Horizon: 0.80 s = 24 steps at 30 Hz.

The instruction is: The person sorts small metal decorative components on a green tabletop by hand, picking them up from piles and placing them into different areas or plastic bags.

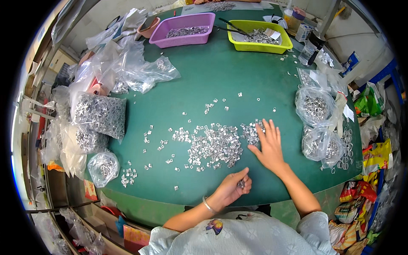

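Observation:
A loose heap of small silvery metal pieces (216,145) lies in the middle of the green table, with single ones scattered round it. My right hand (270,148) is open, fingers spread over the table, its fingertips at a smaller cluster of the pieces (250,133) on the heap's right side. Closer to the table's front edge, my left hand (231,189) is closed, fingers curled round a few small metal pieces (241,183) that show between them. The exact kind of these pieces is too small to make out.
A purple tray (182,41) and a yellow-green tray (259,47) with metal parts stand at the far side. Plastic bags of parts (100,114) crowd the left; bagged rings (314,106) lie right. A clear bottle (310,50) stands far right. Another person's hands (202,1) show at the far edge.

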Available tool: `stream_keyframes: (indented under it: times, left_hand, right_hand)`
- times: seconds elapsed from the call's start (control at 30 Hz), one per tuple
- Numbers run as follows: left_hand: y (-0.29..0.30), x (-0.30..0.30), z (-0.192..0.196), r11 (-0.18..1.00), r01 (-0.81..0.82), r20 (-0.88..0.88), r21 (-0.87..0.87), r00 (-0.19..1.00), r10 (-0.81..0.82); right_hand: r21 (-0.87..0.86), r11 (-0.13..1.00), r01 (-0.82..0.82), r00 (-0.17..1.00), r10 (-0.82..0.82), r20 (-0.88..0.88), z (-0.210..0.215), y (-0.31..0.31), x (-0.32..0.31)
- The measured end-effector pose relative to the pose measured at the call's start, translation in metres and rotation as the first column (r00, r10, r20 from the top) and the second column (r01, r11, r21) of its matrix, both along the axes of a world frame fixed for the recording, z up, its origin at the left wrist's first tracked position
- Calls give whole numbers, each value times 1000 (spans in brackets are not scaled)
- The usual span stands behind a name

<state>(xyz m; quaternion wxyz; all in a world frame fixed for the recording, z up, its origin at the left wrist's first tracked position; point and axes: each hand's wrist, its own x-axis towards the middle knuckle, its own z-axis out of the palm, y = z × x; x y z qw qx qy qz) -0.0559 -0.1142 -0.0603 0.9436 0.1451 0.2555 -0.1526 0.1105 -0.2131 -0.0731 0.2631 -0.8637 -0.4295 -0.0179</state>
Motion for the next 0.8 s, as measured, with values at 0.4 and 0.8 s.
stream_keyframes:
  times: [0.4, 0.8]
  left_hand:
    - [11, -54, 1, 968, -151, -54, 202, 985, 165]
    - [23, -73, 2, 955, -291, 15, 54, 957, 290]
  right_hand:
    - [121, 992, -37, 999, 39, -13, 5, 56, 9]
    - [16, 938, -345, 925, 343, -161, 17, 64, -16]
